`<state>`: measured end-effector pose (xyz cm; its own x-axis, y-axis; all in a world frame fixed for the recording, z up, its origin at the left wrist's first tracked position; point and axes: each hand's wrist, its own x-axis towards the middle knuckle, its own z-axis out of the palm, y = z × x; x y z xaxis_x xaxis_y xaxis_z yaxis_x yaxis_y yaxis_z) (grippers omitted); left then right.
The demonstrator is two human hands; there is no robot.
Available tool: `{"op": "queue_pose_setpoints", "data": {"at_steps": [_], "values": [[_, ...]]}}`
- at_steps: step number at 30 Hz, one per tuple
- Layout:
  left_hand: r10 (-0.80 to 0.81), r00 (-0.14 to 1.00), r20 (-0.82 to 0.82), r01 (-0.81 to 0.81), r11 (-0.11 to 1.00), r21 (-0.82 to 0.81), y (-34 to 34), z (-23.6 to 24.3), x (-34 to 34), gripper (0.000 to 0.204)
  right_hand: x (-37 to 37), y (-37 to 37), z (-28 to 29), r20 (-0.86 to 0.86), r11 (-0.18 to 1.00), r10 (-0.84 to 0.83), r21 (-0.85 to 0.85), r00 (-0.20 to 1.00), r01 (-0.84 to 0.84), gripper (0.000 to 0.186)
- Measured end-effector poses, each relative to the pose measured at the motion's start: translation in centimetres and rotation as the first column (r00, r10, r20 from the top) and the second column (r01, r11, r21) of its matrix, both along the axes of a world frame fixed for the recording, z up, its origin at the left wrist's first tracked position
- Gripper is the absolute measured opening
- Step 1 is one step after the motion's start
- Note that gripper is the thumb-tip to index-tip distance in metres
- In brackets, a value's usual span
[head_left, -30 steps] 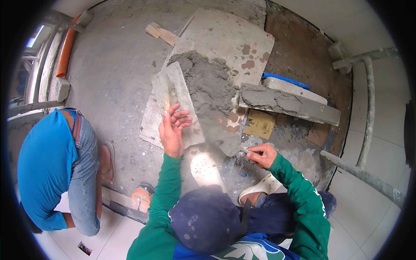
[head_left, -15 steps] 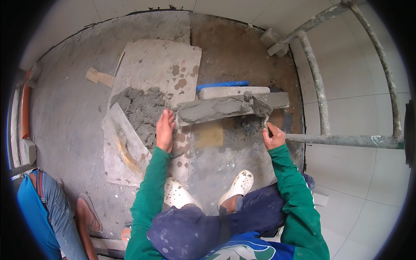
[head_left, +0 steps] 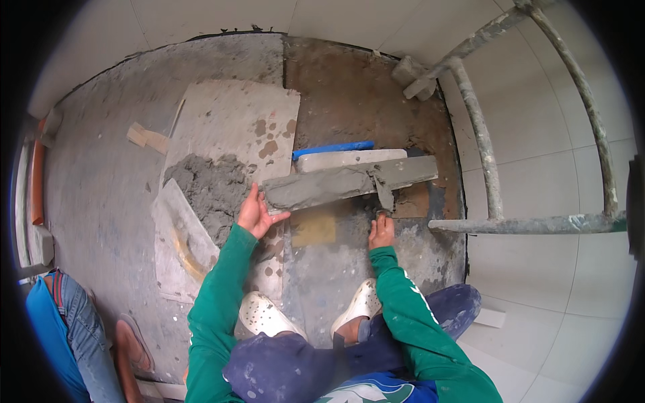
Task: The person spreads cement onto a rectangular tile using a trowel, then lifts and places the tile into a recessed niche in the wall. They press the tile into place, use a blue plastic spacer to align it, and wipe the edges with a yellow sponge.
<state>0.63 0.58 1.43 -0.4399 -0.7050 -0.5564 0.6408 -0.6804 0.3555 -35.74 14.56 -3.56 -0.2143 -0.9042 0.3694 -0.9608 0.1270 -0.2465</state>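
On the floor (head_left: 101,174): pale sheet (head_left: 218,111), bearing mortar heap (head_left: 208,178) and large trowel (head_left: 183,209). Beside the heap: mortar-coated board (head_left: 322,186). Left hand (head_left: 252,216) at its left end, fingers parted, grip unclear. Right hand (head_left: 381,232): fingers closed on small trowel (head_left: 384,195), over board's lower edge. Beyond: blue tube (head_left: 336,149). Right: stained frame (head_left: 481,141).

1. Best lane imo: the floor (head_left: 316,265) between the left hand (head_left: 251,216) and right hand (head_left: 381,233), with just a flat yellow sheet (head_left: 314,228) to skim over.
2. Going straight ahead, you hit the mortar-covered board (head_left: 329,185), then a pale slab (head_left: 349,160) and blue tube (head_left: 334,149) right behind it. Gotta go over those.
3. Left's crowded: mortar heap (head_left: 208,181), plus a big trowel (head_left: 190,218) with its handle sticking up.
4. Right side, the scaffold frame (head_left: 484,148) blocks; there's a gap between its lower bar and the board's end.
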Motion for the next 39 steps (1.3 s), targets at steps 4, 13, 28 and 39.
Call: {"op": "queue_pose_setpoints", "data": {"at_steps": [4, 13, 28, 39], "values": [[-0.051, 0.998, -0.03, 0.05, 0.998, -0.042, 0.3, 4.0, 0.0, 0.057, 2.4, 0.3, -0.7, 0.052, 0.994, -0.107, 0.029, 0.993, 0.105, 0.032], [-0.042, 0.997, -0.07, 0.038, 0.997, -0.061, 0.1, 4.5, 0.1, 0.052, 5.8, 2.9, 1.7, 0.204, 0.975, -0.214, -0.014, 0.955, 0.222, 0.04], [-0.032, 0.993, -0.113, 0.025, 0.998, -0.062, -0.1, 4.2, 0.5, 0.054, -1.0, -2.2, 10.3, 0.834, 0.894, -0.447, 0.422, 0.322, 0.147, 0.04], [-0.024, 0.992, -0.123, 0.015, 0.997, -0.074, -0.8, 4.3, 0.5, 0.049, -1.5, 4.6, 7.8, 0.766, 0.857, -0.515, 0.47, 0.384, 0.213, 0.039]]}}
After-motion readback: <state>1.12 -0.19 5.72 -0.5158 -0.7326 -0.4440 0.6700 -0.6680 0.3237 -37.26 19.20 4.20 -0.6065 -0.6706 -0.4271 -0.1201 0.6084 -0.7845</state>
